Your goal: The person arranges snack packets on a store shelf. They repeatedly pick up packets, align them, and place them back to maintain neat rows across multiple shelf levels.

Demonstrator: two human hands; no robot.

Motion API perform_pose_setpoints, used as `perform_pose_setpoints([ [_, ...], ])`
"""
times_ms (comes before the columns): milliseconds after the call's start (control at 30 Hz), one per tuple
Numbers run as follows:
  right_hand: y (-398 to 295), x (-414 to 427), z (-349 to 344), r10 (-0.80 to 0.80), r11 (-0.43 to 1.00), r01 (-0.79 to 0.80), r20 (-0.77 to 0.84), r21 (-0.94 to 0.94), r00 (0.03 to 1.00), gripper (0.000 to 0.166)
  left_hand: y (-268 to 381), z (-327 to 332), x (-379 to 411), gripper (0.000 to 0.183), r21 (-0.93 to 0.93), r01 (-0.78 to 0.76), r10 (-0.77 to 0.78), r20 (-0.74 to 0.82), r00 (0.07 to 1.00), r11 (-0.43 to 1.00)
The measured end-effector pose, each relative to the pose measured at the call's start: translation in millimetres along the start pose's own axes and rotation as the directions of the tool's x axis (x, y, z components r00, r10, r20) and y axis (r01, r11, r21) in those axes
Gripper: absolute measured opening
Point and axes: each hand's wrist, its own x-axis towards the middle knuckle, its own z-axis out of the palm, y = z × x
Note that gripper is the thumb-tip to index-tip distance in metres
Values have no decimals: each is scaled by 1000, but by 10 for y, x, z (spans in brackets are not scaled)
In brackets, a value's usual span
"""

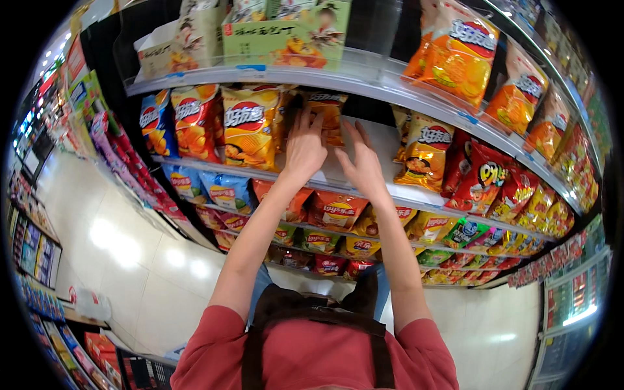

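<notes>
My left hand point(307, 147) reaches into the second shelf, its extended fingertips at the left front of an orange chip bag point(332, 119) set back under the shelf above. Whether the fingers press on that bag is hard to tell, and the thumb is hidden. To the right, my right hand point(363, 165) hovers over the white shelf surface point(390, 141), fingers spread and holding nothing. A yellow-orange chip bag point(249, 127) stands upright left of my left hand. Beyond my right hand stands a golden chip bag point(425, 151).
Above, a shelf with a clear front lip point(360, 80) carries green snack boxes point(287, 41) and large orange bags point(458, 53). Lower shelves hold Lay's bags point(336, 210). Hanging snack packs point(129, 156) line the left end. A plastic container point(91, 303) is at the lower left.
</notes>
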Motion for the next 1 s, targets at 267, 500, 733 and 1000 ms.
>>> perform_pose_setpoints([
  [267,-57,-799,-861,-34,981,-63,-478,-185,878,51,1104,-19,-282,64,-410,0,96,213,972,912],
  [500,542,-948,-1189,98,932,-257,-505,-255,858,63,1745,508,-406,85,-528,-2,156,248,956,850],
  [733,713,-896,-1174,170,910,-313,-445,-271,879,74,1798,784,-381,96,-459,-36,144,203,969,888],
  [1000,726,-843,-1105,234,859,-395,-435,-327,870,75,1787,739,-349,94,-470,125,78,389,918,874],
])
